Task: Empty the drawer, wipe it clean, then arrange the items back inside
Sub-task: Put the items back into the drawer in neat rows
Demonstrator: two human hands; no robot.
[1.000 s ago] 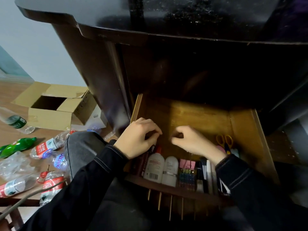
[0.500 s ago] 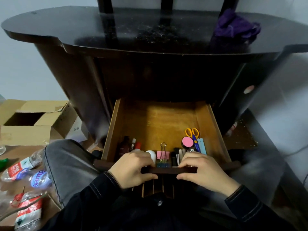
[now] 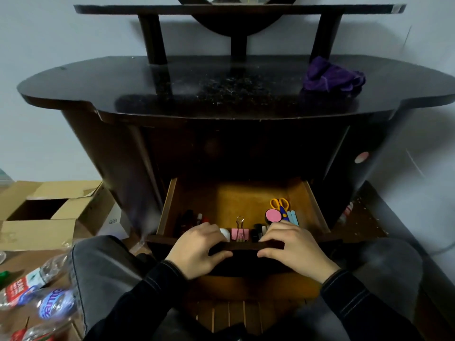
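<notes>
The wooden drawer [image 3: 312, 205] of a dark dressing table stands pulled out. My left hand [image 3: 197, 249] and my right hand [image 3: 293, 247] both grip its dark front edge, fingers over the top and thumbs below. Along the drawer's front lie small items: dark bottles [image 3: 188, 217], a white bottle [image 3: 225, 233], a pink binder clip [image 3: 240, 232], a pink round case [image 3: 273, 215], yellow-handled scissors [image 3: 279, 203] and light blue sticks [image 3: 293, 217]. The back of the drawer floor is bare wood. A purple cloth [image 3: 331, 76] lies on the tabletop at the right.
The dusty black tabletop [image 3: 197, 89] overhangs the drawer. An open cardboard box [image 3: 49, 212] sits on the floor at the left, with several crushed plastic bottles [image 3: 37, 299] in front of it. My grey-trousered knees flank the drawer.
My hands left the items inside the drawer and came to grip its front edge. The view pulled back and up, and the tabletop with the purple cloth came into sight.
</notes>
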